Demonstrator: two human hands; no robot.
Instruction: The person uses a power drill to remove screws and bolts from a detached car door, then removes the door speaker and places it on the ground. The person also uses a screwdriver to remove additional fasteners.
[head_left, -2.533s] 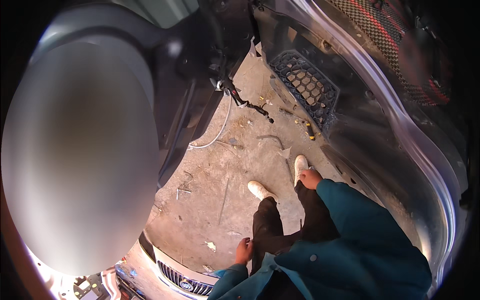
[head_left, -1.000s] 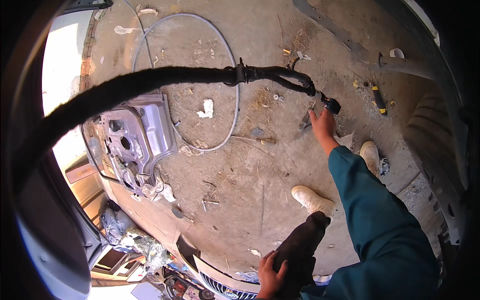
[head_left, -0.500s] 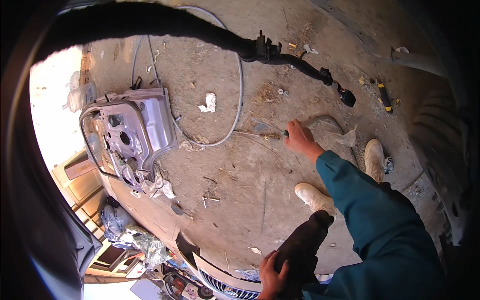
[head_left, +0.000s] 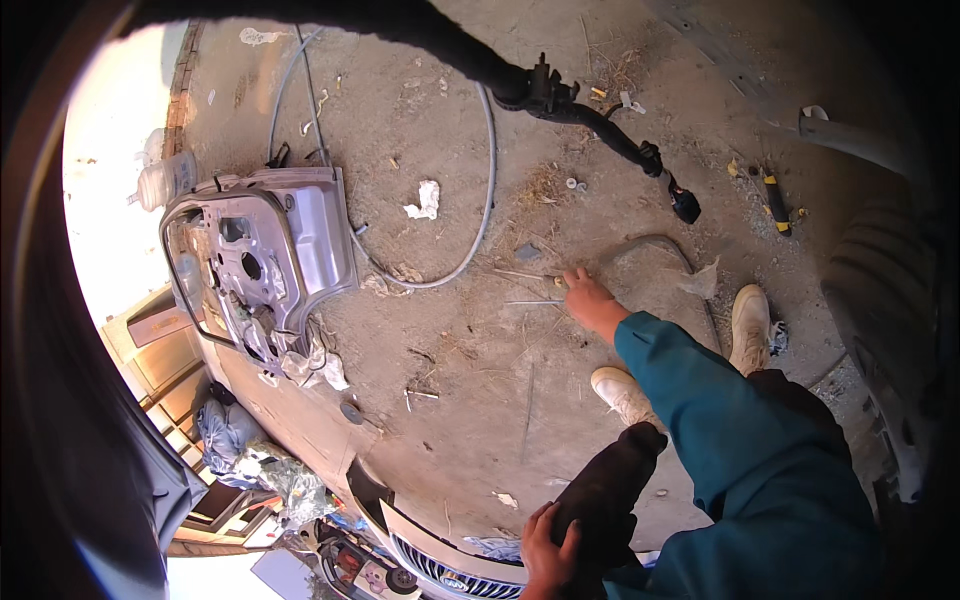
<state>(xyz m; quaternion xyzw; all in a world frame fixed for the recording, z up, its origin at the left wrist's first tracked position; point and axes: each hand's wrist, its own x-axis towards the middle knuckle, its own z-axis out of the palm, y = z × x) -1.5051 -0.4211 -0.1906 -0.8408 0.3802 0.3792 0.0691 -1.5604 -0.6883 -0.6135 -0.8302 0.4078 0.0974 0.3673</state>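
My right hand [head_left: 590, 300] is low over the dirt floor. Its fingers are closed at the yellowish handle of a screwdriver [head_left: 520, 273], whose thin shaft points left. A second thin metal shaft [head_left: 533, 302] juts out from beneath the same hand; its handle is hidden, so whether it is gripped too I cannot tell. My left hand [head_left: 548, 550] rests on my dark-trousered left knee, fingers spread and holding nothing. A small grey flat piece [head_left: 527, 252] lies just beyond the screwdriver.
A purple car door [head_left: 315, 230] lies at left beside a looped grey hose [head_left: 488, 190]. A black cable harness [head_left: 600, 125] hangs across the top. A yellow-black tool [head_left: 776, 205] lies at right; a T-shaped metal tool [head_left: 420, 394] is mid-floor. A car grille [head_left: 450, 575] stands at the bottom.
My right hand has moved slightly left and down, onto the yellowish screwdriver handle. The dark-handled tool it held has swung lower; only a shaft shows. My left hand stays put.
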